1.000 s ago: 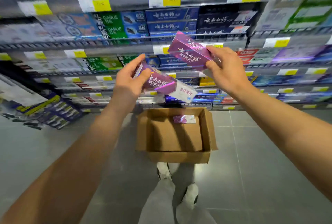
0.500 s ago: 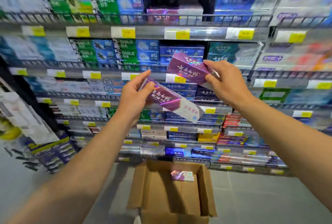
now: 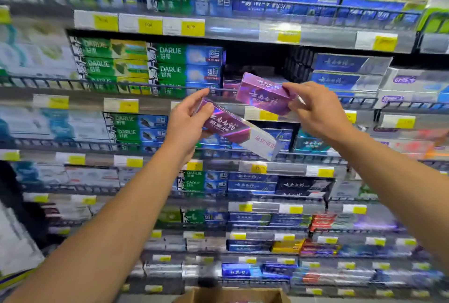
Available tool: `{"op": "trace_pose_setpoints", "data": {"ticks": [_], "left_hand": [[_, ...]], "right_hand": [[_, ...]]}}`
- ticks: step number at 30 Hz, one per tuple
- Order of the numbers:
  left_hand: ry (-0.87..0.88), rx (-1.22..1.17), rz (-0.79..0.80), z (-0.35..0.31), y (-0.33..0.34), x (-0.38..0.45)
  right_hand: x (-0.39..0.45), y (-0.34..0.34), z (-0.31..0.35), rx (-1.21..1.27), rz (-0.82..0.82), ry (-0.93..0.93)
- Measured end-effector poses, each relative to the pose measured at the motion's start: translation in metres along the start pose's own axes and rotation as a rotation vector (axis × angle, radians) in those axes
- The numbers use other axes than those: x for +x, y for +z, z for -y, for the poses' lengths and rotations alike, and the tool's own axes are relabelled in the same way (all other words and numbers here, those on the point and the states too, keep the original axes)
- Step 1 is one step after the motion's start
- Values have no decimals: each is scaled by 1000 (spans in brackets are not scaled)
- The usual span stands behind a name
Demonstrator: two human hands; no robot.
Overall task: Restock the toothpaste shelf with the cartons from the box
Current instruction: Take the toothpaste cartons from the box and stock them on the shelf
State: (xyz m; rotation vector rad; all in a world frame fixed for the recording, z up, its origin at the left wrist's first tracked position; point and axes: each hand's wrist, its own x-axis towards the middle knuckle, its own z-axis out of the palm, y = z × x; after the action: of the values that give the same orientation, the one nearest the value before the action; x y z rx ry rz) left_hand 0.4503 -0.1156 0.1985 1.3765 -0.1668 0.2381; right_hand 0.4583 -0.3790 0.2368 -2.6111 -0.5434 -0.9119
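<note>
Both hands have risen since the earlier frames, when they were held low over the open box; they now sit level with an upper shelf, and only the top edge of the cardboard box (image 3: 230, 296) shows at the bottom of the view.

Left hand (image 3: 185, 122): fingers and thumb curled round the purple end of a purple-and-white toothpaste carton (image 3: 239, 130). That carton slants down and away to the right of the hand, white end lowest, in front of the shelf rail.

Right hand (image 3: 318, 110): pinching the near end of a second purple carton (image 3: 263, 93) between thumb and fingers. This second carton lies just above and to the right of the left hand, its far end pointing up and left toward a dark gap in the shelf (image 3: 255, 59). Whether the carton touches the shelf cannot be told. The two cartons are close together but apart.

Surroundings: green and blue DARLIE cartons (image 3: 184, 64) are stacked directly above the left hand, behind a wire rail. Blue cartons (image 3: 345, 71) stand just above the right hand. Yellow price tags (image 3: 193, 27) run along the shelf edge higher up. Lower shelves beneath both forearms hold mixed cartons, blurred.
</note>
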Motion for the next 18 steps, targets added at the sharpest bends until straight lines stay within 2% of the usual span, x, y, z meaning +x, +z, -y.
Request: {"op": "trace_pose_setpoints", "data": {"ticks": [3, 8, 18], "left_hand": [[6, -16, 17, -6, -7, 22], [9, -5, 26, -11, -15, 52], [-33, -36, -53, -7, -16, 76]], "right_hand": [[25, 1, 8, -29, -47, 4], [70, 13, -8, -109, -35, 54], [135, 47, -48, -146, 136, 65]]}}
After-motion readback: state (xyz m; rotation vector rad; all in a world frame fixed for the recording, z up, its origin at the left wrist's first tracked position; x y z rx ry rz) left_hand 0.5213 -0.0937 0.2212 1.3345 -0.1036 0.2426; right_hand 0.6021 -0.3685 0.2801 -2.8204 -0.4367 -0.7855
